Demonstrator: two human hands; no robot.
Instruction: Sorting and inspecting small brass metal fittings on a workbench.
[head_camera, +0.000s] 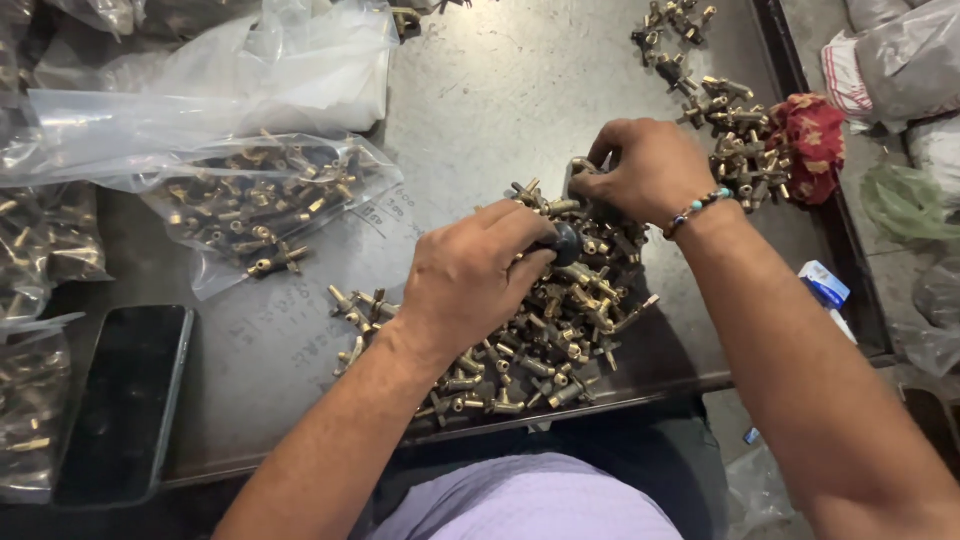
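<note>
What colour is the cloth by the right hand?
Red with a yellowish pattern; the cloth shows in the head view.

single head cam, looking steeply down, close over hands (560, 235) at table (480, 90)

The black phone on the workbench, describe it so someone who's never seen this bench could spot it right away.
Start at the grey metal workbench and go to its near left corner, left of the left hand and the pile of small brass fittings. There lies the flat black rectangular phone, screen dark. It is the only smooth, dark slab among clear plastic bags of brass fittings.
</note>
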